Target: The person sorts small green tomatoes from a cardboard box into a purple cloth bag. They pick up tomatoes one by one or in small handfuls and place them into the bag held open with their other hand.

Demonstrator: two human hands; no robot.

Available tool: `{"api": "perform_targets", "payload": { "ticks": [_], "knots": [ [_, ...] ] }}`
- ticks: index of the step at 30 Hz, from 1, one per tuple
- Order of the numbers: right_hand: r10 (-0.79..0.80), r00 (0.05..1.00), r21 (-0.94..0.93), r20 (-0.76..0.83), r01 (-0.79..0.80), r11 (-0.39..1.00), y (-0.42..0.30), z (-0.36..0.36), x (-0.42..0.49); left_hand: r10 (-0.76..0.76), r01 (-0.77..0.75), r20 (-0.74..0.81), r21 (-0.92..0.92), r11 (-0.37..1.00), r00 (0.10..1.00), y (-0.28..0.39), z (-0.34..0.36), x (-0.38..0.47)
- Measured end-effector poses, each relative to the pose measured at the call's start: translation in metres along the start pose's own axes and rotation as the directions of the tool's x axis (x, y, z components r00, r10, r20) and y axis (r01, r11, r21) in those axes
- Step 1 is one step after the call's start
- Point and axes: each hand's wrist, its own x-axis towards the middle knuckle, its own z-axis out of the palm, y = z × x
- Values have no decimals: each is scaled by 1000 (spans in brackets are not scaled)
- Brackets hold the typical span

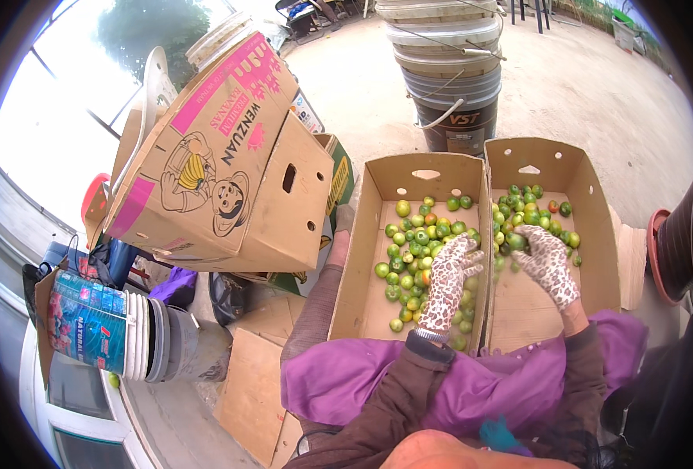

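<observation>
Two open cardboard boxes lie side by side before me. My left hand [449,278], in a leopard-print glove, is over the right part of the left cardboard box [349,275], among many green, yellow and reddish tomatoes [421,237]. Its fingers are spread, with nothing visible in them. In a matching glove, my right hand [545,258] is above the right cardboard box [601,246]. A larger green tomato [517,242] is at its fingertips and looks held. More small tomatoes [530,198] lie beyond that hand, towards the box's far end.
Stacked buckets [460,88] stand beyond the boxes. On the left are a large banana carton [217,158], more buckets [141,334] lying on their side in view, and flat cardboard [252,387]. A brown pot [674,252] stands at the right. Purple cloth [346,375] covers my lap.
</observation>
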Motion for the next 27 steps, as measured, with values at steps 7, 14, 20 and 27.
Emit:
{"api": "perform_targets", "payload": {
  "ticks": [7,14,20,27],
  "knots": [
    [-311,939,42,145,309,950,-31,28,-20,58,-110,202,252,961,978,-27,1,5],
    [299,931,46,-207,-296,954,79,-37,22,-84,99,55,-362,927,995,-18,-19,12],
    [662,741,-611,112,-474,634,186,10,-32,70,-40,-186,156,987,980,-28,-68,10],
    [612,784,-688,104,-387,614,232,37,-62,110,-85,-139,176,981,984,-25,-58,6]
  ]
}}
